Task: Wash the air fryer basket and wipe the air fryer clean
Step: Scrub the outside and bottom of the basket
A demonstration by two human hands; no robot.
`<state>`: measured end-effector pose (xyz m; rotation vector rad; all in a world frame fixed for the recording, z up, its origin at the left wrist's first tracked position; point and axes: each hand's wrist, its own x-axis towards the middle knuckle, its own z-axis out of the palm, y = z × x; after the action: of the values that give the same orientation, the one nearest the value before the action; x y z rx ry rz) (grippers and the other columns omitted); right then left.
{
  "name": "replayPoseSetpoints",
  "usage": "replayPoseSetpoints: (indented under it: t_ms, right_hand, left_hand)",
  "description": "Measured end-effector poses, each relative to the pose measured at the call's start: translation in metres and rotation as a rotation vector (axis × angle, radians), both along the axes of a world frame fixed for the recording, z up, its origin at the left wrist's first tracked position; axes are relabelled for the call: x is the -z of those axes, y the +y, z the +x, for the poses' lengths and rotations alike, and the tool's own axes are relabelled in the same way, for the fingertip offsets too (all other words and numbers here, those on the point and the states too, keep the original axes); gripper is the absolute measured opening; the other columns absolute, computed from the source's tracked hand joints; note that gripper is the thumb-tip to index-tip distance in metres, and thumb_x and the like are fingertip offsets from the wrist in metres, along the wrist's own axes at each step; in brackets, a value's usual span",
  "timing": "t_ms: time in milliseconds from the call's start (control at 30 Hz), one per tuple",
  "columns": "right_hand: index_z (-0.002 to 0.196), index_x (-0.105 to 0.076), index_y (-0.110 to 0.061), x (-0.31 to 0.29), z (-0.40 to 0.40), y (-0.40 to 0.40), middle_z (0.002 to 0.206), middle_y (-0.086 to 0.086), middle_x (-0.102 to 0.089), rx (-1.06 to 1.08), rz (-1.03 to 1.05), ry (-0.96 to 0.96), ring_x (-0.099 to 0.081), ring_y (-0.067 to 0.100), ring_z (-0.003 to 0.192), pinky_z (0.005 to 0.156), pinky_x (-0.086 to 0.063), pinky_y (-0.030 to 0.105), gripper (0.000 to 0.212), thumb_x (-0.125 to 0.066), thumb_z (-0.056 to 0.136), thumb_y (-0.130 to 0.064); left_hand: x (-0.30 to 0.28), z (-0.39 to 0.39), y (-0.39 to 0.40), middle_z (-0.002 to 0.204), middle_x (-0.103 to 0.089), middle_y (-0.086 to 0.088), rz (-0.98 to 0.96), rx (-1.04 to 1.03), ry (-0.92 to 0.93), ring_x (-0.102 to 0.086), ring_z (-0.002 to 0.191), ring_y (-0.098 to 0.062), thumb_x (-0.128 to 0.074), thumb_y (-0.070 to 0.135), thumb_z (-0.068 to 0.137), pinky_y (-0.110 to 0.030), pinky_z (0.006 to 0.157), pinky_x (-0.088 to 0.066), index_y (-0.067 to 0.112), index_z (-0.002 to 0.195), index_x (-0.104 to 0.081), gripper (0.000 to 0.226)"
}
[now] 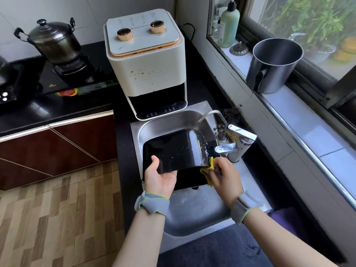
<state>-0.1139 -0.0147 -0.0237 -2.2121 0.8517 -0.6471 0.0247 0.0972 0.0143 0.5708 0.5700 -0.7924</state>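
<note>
The black air fryer basket (177,149) is held upturned over the steel sink (194,214), its wet bottom facing up under the tap (209,115). My left hand (160,176) grips the basket's near left edge, thumb on top. My right hand (224,175) holds a yellow sponge (209,166) against the basket's right rim. The white air fryer (146,64) stands on the counter behind the sink, its basket slot empty and its front speckled with brown stains.
A lidded steel pot (54,41) sits on the gas stove at the left. On the window sill stand a steel mug (273,64) and a green soap bottle (229,26). A dark scouring pad (231,114) lies behind the tap. A lever faucet (237,143) is right of the basket.
</note>
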Motion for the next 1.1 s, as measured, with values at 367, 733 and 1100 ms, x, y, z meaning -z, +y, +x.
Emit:
replayPoseSetpoints:
  t_ms: [367,733,1100]
  right_hand:
    - [0.072,-0.055,-0.002,-0.024,0.027,0.021,0.068,0.009,-0.054,-0.068,-0.204,0.002,-0.05,0.031,0.063,0.055,-0.04,0.034,0.017,-0.067,0.069,0.009]
    - [0.069,-0.056,-0.007,-0.007,0.005,0.036,0.062,0.006,-0.049,-0.129,-0.296,0.143,-0.045,0.028,0.054,0.045,-0.038,0.032,0.012,-0.065,0.071,0.002]
    - [0.069,-0.054,-0.006,-0.015,0.013,0.044,0.062,0.008,-0.051,-0.081,-0.119,0.127,-0.046,0.029,0.056,0.052,-0.033,0.032,0.007,-0.056,0.067,-0.001]
  left_hand:
    - [-0.002,-0.002,-0.003,0.087,-0.072,-0.016,-0.101,-0.029,0.031,-0.071,0.085,-0.026,-0.052,0.015,0.094,-0.037,0.079,-0.058,0.001,0.087,-0.064,0.02]
    - [-0.012,-0.014,-0.008,0.1,-0.069,-0.022,0.015,0.185,-0.054,-0.064,0.099,-0.031,-0.043,0.015,0.098,-0.043,0.08,-0.05,-0.009,0.106,-0.059,0.03]
    - [-0.008,-0.018,-0.008,0.109,-0.068,-0.021,0.008,0.168,-0.109,-0.062,0.107,-0.031,-0.044,0.021,0.098,-0.043,0.09,-0.049,-0.005,0.109,-0.061,0.033]
